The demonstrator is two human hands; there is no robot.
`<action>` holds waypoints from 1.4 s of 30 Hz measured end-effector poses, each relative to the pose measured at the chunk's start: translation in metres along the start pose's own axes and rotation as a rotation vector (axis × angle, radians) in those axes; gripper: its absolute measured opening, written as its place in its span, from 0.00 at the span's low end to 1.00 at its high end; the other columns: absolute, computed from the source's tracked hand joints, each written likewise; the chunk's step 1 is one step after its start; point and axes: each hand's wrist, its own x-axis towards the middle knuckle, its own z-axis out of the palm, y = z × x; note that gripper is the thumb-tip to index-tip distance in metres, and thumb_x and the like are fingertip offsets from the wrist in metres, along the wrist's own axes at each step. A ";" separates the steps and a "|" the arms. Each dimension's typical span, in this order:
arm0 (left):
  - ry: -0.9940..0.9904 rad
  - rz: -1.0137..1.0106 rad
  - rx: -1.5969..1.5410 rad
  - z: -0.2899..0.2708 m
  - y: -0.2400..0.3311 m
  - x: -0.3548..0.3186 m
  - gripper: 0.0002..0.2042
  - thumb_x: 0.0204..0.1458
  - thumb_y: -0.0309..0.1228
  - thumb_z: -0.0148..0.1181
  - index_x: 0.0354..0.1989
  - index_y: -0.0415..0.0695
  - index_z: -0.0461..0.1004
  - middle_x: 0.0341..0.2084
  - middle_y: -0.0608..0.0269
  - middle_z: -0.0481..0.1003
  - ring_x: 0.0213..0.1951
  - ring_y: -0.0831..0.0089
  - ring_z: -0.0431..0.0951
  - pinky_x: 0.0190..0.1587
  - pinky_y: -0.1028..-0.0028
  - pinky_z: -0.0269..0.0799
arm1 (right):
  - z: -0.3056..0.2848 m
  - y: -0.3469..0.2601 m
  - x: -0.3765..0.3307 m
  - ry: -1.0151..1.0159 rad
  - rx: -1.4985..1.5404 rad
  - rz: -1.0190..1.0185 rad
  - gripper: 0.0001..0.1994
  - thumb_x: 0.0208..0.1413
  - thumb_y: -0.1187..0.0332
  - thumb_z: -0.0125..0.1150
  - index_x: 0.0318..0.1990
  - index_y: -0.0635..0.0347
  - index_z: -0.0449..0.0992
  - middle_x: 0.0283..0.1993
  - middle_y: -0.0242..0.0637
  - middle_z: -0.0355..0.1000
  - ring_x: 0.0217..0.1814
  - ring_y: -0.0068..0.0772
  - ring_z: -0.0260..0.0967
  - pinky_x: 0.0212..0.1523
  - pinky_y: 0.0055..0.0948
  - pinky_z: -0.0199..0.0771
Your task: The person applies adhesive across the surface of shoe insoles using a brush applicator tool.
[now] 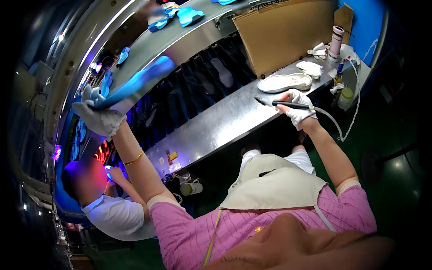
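My left hand (100,116), in a white glove, is raised at the far left and closed on one end of a blue shoe sole (137,83). The sole slants up to the right, its far end smeared by motion. Above the metal bench (216,128), my right hand (297,108), in a white glove with bare fingertips, grips a black-handled brush (282,104). The brush's dark bristles point left, and a thin white hose (330,118) runs from its back end. Just beyond that hand lies a white sole-shaped piece (281,84) with light crumbs on it.
Behind the bench runs a conveyor belt (173,33) carrying blue soles (190,16). Dark soles (220,72) fill the space below it. Cardboard (288,36) leans at the back; a pink tumbler (336,40) and cloths (310,69) are at right. A co-worker (117,211) sits at lower left.
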 end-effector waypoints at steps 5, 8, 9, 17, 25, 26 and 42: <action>-0.693 -0.728 -0.429 -0.008 -0.011 -0.051 0.26 0.65 0.45 0.46 0.13 0.46 0.59 0.25 0.58 0.67 0.29 0.71 0.62 0.28 0.73 0.59 | -0.006 0.003 -0.011 0.080 0.088 0.045 0.11 0.54 0.78 0.64 0.42 0.59 0.70 0.35 0.34 0.74 0.36 0.22 0.74 0.42 0.21 0.75; -0.521 -1.247 -0.576 -0.007 -0.042 -0.143 0.28 0.63 0.50 0.46 0.10 0.49 0.64 0.27 0.61 0.70 0.36 0.65 0.68 0.40 0.70 0.66 | -0.006 0.005 -0.015 0.096 0.204 0.057 0.10 0.54 0.75 0.65 0.41 0.58 0.70 0.36 0.33 0.73 0.36 0.23 0.73 0.41 0.22 0.73; -0.425 -1.318 -0.424 -0.009 -0.047 -0.173 0.30 0.62 0.51 0.46 0.09 0.49 0.68 0.33 0.57 0.77 0.44 0.59 0.75 0.49 0.68 0.70 | -0.005 0.006 -0.016 0.096 0.221 0.085 0.10 0.54 0.75 0.66 0.41 0.59 0.70 0.36 0.33 0.73 0.36 0.23 0.72 0.41 0.21 0.73; -0.280 -1.790 -0.884 -0.047 -0.038 -0.316 0.50 0.48 0.75 0.38 0.70 0.45 0.52 0.64 0.36 0.58 0.64 0.38 0.60 0.63 0.41 0.58 | 0.024 0.003 -0.016 0.001 0.232 0.144 0.08 0.54 0.73 0.66 0.38 0.59 0.73 0.34 0.29 0.70 0.37 0.19 0.69 0.40 0.20 0.71; -0.059 -1.500 -0.757 -0.008 -0.058 -0.323 0.41 0.52 0.71 0.41 0.63 0.48 0.62 0.55 0.53 0.71 0.52 0.57 0.75 0.57 0.56 0.72 | 0.082 0.002 0.026 -0.042 -0.217 -0.059 0.10 0.53 0.75 0.66 0.40 0.60 0.71 0.36 0.35 0.74 0.37 0.22 0.72 0.41 0.22 0.73; -0.054 -1.468 -0.875 -0.003 -0.061 -0.328 0.41 0.53 0.70 0.41 0.63 0.49 0.63 0.54 0.55 0.71 0.51 0.58 0.75 0.57 0.58 0.72 | 0.088 0.001 0.030 0.016 -0.209 -0.008 0.09 0.54 0.75 0.66 0.40 0.61 0.71 0.36 0.35 0.74 0.37 0.22 0.73 0.41 0.22 0.74; -0.014 -1.508 -0.527 -0.030 -0.071 -0.314 0.41 0.54 0.68 0.44 0.63 0.43 0.62 0.54 0.51 0.70 0.52 0.58 0.74 0.58 0.58 0.71 | 0.115 0.005 -0.012 -0.231 -0.145 -0.019 0.06 0.50 0.79 0.65 0.35 0.60 0.76 0.31 0.32 0.76 0.33 0.19 0.72 0.36 0.20 0.73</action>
